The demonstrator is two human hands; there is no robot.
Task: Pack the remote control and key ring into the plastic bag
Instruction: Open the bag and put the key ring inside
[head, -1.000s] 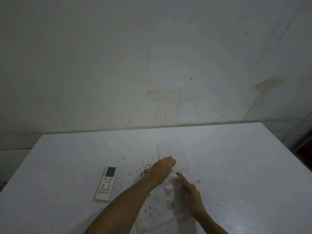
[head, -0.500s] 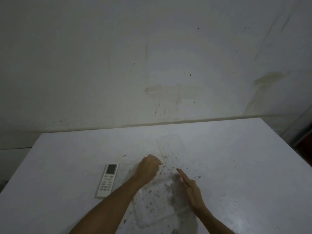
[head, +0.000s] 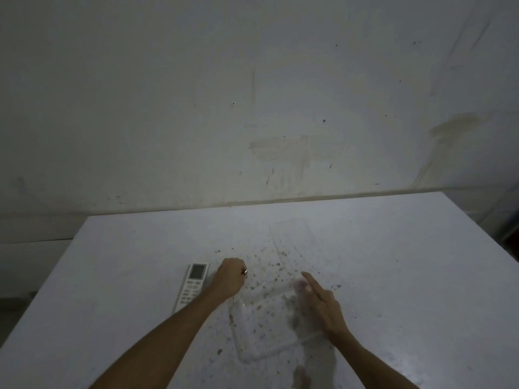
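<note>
Two bare hands work low over a speckled white table (head: pixel 393 262). The left hand (head: pixel 229 279) is curled into a fist just beside the remote control (head: pixel 192 286), with a small glint of metal, the key ring (head: pixel 245 272), showing at its knuckles; a thin bit of metal also hangs below the wrist, so the fist is closed on the key ring, though most of it is hidden inside the hand. The right hand (head: pixel 323 301) is flat and loose, fingers (head: pixel 309 280) extended and pointing away from the person, its edge resting on the right side of the clear plastic bag (head: pixel 266 329); it grips nothing that can be seen. This bag lies flat on the table between the two forearms, its far edge near both hands. The remote control lies face up, screen end away from the person, left of the fist and outside the bag. Beyond the hands a second clear plastic sheet (head: pixel 295 242) lies flat. Behind the table rises a stained pale wall (head: pixel 252 108).
</note>
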